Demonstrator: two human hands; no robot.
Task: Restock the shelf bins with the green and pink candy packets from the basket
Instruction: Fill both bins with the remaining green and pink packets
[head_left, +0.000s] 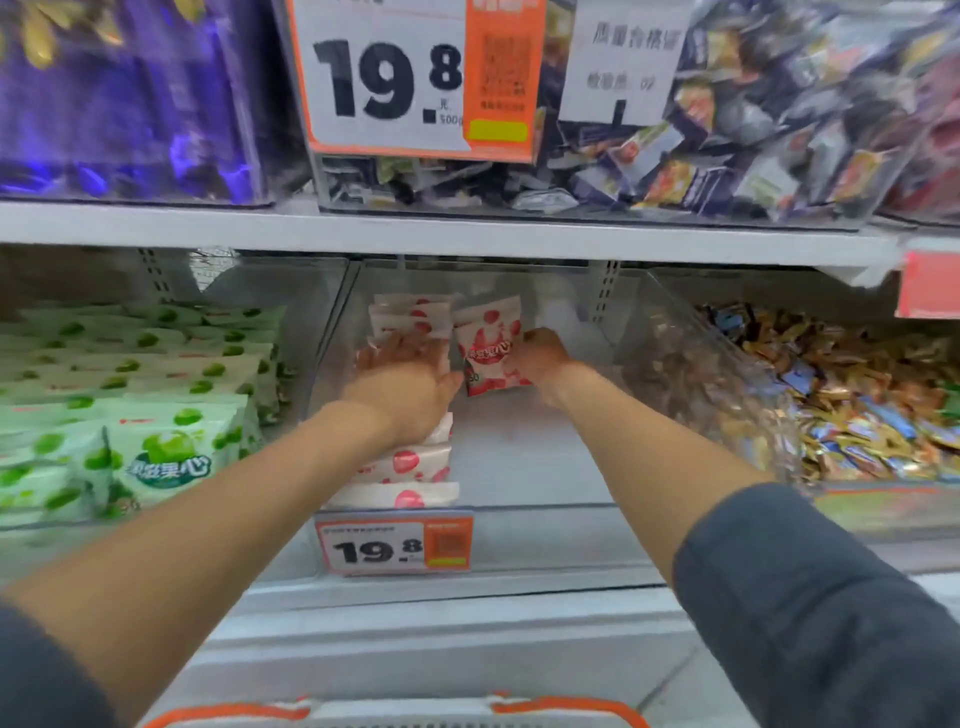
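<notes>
Both bare forearms are stretched into the middle clear plastic bin (545, 535) on the lower shelf. A single pink-and-white strawberry-printed candy packet (488, 348) is held upright by the right hand (540, 358), whose fingers are curled round its right edge; this packet is kept towards the back of the bin, just beside a row of matching pink-and-white packets (410, 470) lined along the bin's left wall. The left hand (410, 379) is laid palm down on that row, fingers straight, with nothing gripped.

In the neighbouring bin to the left, green-and-white candy packets (156, 447) are stacked high; to the right, a clear bin of gold and blue wrapped sweets (857, 415) is seen. An orange-and-white price label (395, 545) reading 19.8 is fixed to the front of the middle bin; a larger label of the same kind (384, 78) is hung on a bin above the white shelf board (467, 234); purple packs (130, 114) are blurred at the upper left. At the bottom edge only the orange-trimmed rim of the white basket (566, 709) is shown; its contents cannot be told. A dark grey sleeve (805, 597) is pushed up the right arm.
</notes>
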